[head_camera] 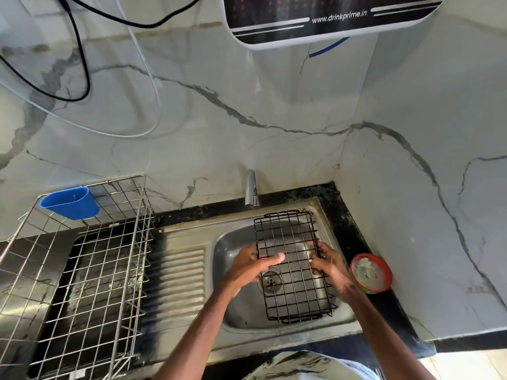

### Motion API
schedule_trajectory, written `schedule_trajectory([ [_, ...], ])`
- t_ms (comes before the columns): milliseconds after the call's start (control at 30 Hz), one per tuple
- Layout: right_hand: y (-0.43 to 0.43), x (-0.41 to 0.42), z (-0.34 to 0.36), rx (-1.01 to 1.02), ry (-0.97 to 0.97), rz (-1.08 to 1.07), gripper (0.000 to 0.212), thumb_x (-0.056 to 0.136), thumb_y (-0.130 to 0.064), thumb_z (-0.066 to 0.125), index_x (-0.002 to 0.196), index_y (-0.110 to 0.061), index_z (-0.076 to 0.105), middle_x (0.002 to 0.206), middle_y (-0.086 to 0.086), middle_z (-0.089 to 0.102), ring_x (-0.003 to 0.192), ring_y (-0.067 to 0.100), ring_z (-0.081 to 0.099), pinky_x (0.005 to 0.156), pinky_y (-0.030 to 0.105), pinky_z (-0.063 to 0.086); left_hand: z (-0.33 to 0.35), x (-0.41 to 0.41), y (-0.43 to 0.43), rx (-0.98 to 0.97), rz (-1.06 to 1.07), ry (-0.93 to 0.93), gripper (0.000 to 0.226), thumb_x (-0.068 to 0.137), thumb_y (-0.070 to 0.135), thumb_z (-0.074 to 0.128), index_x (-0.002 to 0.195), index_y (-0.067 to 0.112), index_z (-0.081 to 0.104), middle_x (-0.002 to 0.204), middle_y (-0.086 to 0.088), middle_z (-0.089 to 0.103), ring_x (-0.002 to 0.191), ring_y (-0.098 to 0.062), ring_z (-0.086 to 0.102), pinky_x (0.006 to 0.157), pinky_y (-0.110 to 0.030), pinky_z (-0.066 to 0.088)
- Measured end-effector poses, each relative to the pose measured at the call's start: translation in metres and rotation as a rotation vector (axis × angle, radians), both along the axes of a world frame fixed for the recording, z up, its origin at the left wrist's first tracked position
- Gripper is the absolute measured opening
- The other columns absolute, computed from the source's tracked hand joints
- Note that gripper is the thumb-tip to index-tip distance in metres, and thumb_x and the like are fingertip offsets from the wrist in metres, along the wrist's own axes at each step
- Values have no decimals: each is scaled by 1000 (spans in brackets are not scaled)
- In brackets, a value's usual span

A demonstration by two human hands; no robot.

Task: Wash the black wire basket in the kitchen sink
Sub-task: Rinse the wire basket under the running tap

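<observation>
The black wire basket is held over the steel sink bowl, its grid bottom facing up toward me. My left hand grips its left edge, thumb lying across the wires. On the right edge, my right hand holds the basket with curled fingers. The tap stands behind the basket; I see no water running. The drain shows through the wires.
A large steel wire dish rack with a blue plastic cup hooked on it stands on the left counter. A red-rimmed round container sits right of the sink. A water purifier hangs on the marble wall above.
</observation>
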State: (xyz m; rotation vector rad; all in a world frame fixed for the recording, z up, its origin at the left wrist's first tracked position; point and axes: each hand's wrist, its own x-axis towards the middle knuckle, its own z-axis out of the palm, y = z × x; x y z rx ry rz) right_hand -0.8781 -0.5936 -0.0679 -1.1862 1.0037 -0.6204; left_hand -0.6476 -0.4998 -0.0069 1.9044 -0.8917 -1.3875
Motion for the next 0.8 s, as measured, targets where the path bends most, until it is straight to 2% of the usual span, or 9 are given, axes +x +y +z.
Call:
schedule_trajectory([
  [67,-3,2,-4,18,-3,-14,58,66,-35,79,120,-18,65,91,4,58,83,22,52,68,32,45,1,2,-2,-6,18,3,66,56,75,86,98,30,63,99,11,73,102,-12,73,95,-46,61],
  [133,-5,4,-4,47,-21,-27,59,63,-35,79,118,-17,66,89,5,58,81,23,52,67,33,45,1,3,-6,-6,34,-18,82,52,81,82,102,19,69,100,8,73,103,-8,71,92,-44,63],
  [233,-5,4,-4,58,-39,-13,53,64,-32,78,114,-17,67,87,5,58,81,25,51,67,35,45,0,4,-10,-5,52,-38,69,58,76,79,94,18,72,94,4,73,101,-12,71,88,-41,64],
  [367,-7,-2,-8,29,-6,33,60,68,-35,80,120,-12,61,97,7,58,93,27,54,80,39,49,4,4,-16,-46,106,-6,61,75,69,75,104,16,76,104,2,74,101,-11,71,89,-42,64],
  [500,-10,-6,-7,-35,47,129,86,69,-35,85,144,-15,49,116,10,65,111,27,62,96,44,53,7,11,-21,-121,175,1,48,75,66,77,100,25,76,103,5,77,102,-13,74,90,-46,64],
  [600,-13,-6,-5,-72,185,236,112,56,-49,95,150,-21,40,133,1,64,124,21,61,103,44,52,15,12,-21,-219,161,-7,46,78,60,80,112,30,73,106,12,79,103,-5,73,85,-32,60],
  [667,-14,-3,-2,-176,364,309,115,54,-56,95,149,-26,38,133,-9,62,123,13,61,101,32,54,15,14,-20,-273,108,-7,54,77,59,82,120,28,72,113,14,78,105,4,71,93,-28,56],
  [733,-13,-1,0,-266,424,282,101,58,-47,96,140,-27,40,121,-13,61,113,8,62,86,15,55,12,19,-18,-265,71,10,83,69,72,84,137,28,65,134,12,70,121,1,66,108,-37,53],
  [800,-12,-1,0,-314,434,257,106,57,-45,96,143,-27,36,128,-12,58,118,8,59,86,13,53,12,25,-14,-238,38,65,106,65,83,79,153,32,50,152,10,57,136,-6,56,111,-42,49],
])
